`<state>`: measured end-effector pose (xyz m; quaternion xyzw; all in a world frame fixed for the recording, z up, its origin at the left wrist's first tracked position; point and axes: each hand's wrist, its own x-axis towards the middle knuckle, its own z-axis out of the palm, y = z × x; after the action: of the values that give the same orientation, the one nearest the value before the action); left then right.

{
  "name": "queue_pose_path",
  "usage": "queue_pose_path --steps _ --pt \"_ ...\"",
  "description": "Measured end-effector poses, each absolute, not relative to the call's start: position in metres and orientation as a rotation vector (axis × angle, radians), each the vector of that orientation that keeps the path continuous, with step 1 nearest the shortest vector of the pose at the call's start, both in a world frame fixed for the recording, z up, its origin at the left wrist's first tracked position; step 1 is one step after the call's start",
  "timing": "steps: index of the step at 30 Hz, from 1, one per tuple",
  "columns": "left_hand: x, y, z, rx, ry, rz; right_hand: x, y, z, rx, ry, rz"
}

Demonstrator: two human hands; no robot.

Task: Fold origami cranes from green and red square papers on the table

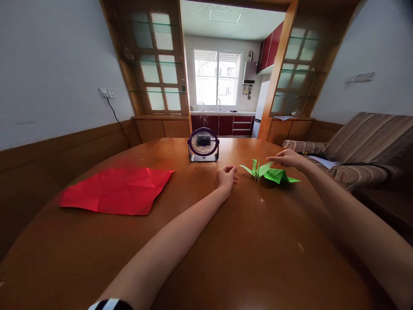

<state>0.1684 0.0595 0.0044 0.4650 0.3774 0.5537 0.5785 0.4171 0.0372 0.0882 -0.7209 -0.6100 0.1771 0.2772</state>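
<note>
Two folded green papers sit on the glossy wooden table (pixel 254 245): a pale, spiky, winged figure (pixel 257 173) and a brighter, creased, angular piece (pixel 275 175) just right of it, edges overlapping in view. Your right hand (pixel 285 158) is above both, thumb and fingertips drawn together at the pale figure's right wing tip; can't tell whether they grip it. Your left hand (pixel 227 175) is near its left wing tip, apart from it, fingers loosely curled; can't tell whether they meet the thumb. Crumple-lined red sheet (pixel 119 191) well to your left, polished wood between it and your left forearm. Round ribbed fan (pixel 203 144) beyond your left hand. Table's curved right edge runs beneath your right forearm.
</note>
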Motion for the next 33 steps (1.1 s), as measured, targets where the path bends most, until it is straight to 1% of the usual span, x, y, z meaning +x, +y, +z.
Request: queue_pose_path --steps 6,11,14,19,23,25,28,30,33 --pt "0.167 0.061 0.007 1.068 0.915 1.313 0.421 0.03 0.098 -1.994 -1.68 0.455" --pt "0.161 0.066 0.01 1.066 0.949 1.359 0.435 0.019 0.109 -2.093 -1.929 0.541" --pt "0.158 0.07 0.016 1.082 0.956 1.389 0.442 0.016 0.115 -2.11 -1.987 0.555" --pt "0.147 0.067 0.029 1.148 0.935 1.41 0.439 0.013 0.123 -2.193 -2.008 0.429" --pt "0.129 0.053 0.04 1.25 0.9 1.38 0.427 0.007 0.133 -2.24 -2.081 0.393" --pt "0.116 0.047 0.047 1.315 0.875 1.355 0.417 0.002 0.139 -2.207 -2.137 0.302" --pt "0.093 0.041 0.063 1.409 0.849 1.317 0.393 -0.007 0.149 -2.095 -2.214 -0.018" --pt "0.072 0.04 0.076 1.487 0.846 1.284 0.369 -0.014 0.151 -1.943 -2.205 -0.123" --pt "0.035 0.04 0.097 1.935 0.953 1.201 0.324 -0.022 0.144 -1.7 -2.22 -0.191"
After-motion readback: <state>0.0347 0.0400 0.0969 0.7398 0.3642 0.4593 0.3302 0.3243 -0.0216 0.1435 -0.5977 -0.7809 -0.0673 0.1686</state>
